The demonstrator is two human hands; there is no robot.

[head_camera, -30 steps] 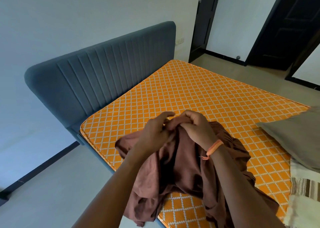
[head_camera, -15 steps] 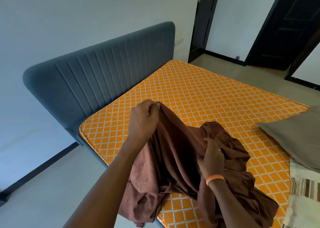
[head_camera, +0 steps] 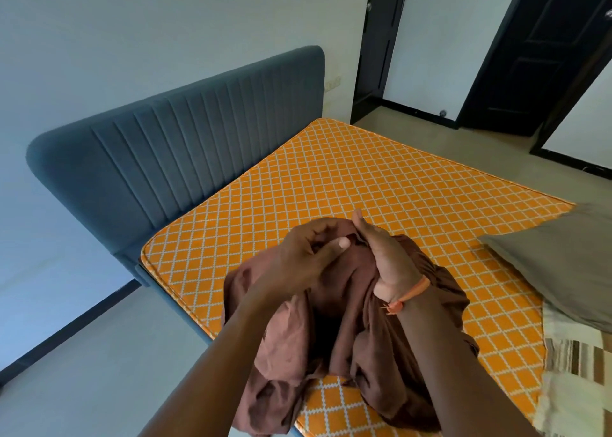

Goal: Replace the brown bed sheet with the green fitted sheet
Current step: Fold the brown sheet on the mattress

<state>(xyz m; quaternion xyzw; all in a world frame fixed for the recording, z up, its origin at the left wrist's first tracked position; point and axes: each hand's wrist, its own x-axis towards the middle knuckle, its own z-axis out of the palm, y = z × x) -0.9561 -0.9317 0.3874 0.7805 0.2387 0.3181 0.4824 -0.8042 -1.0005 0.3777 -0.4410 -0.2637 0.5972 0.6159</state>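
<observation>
Brown bed sheet (head_camera: 347, 330) bunched in a loose heap at lower centre of the frame, lying on the near corner of the bare mattress (head_camera: 364, 184), part of it spilling over the mattress edge toward the floor (head_camera: 82, 370). Top of the bundle is lifted off the mattress by both hands. Left hand (head_camera: 298, 257): fingers curled into the cloth at the top of the bundle, thumb laid across the fold, clamped on the sheet. Right hand (head_camera: 381, 254): palm turned to the camera, fingers wrapped round the same raised fold, gripping it; hands are touching or nearly so at the top. Orange band (head_camera: 409, 292) on the right wrist. Mattress cover is orange with a white diamond lattice; no readable label, brand or writing on it or on the sheet. Blue-grey channel-tufted headboard (head_camera: 185, 145) in the left half of the frame, standing against a pale wall. Grey pillow (head_camera: 556, 264) at the right edge on the mattress, with a striped cream-and-brown cloth (head_camera: 576, 370) below it at lower right. Dark doors and door frames at upper right (head_camera: 530, 45). Green fitted sheet not identifiable in this view.
</observation>
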